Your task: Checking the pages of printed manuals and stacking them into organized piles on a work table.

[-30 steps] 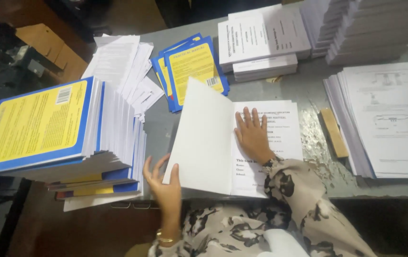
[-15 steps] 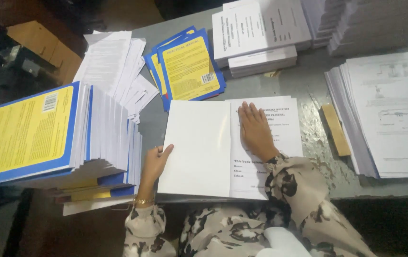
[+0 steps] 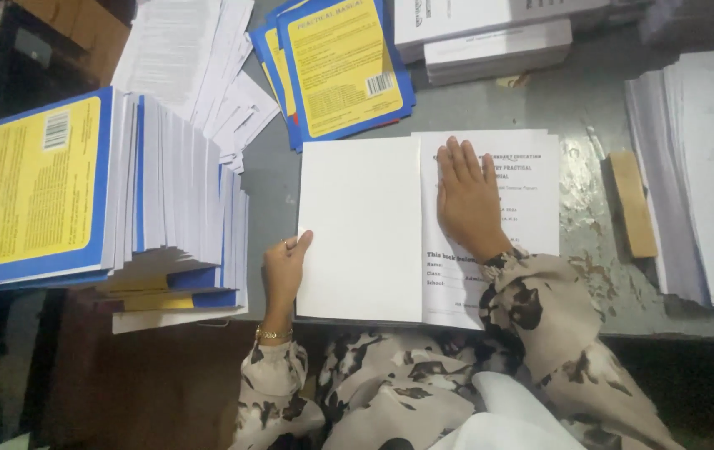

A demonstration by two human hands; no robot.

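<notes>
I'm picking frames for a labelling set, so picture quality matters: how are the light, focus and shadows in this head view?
Head view: soft, fairly dim light, dark along the left and bottom edges; the blank white sheet is the brightest area, near washed out; the left hand and right hand are reasonably sharp; the paper stack at right looks softer; the table shows a dull sheen.

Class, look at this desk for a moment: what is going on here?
A person presses the right hand flat on a printed title page while the left hand holds the edge of a blank white cover sheet lying open beside it. Stacked yellow-and-blue booklets sit at left, loose covers above, all on a grey table.
</notes>
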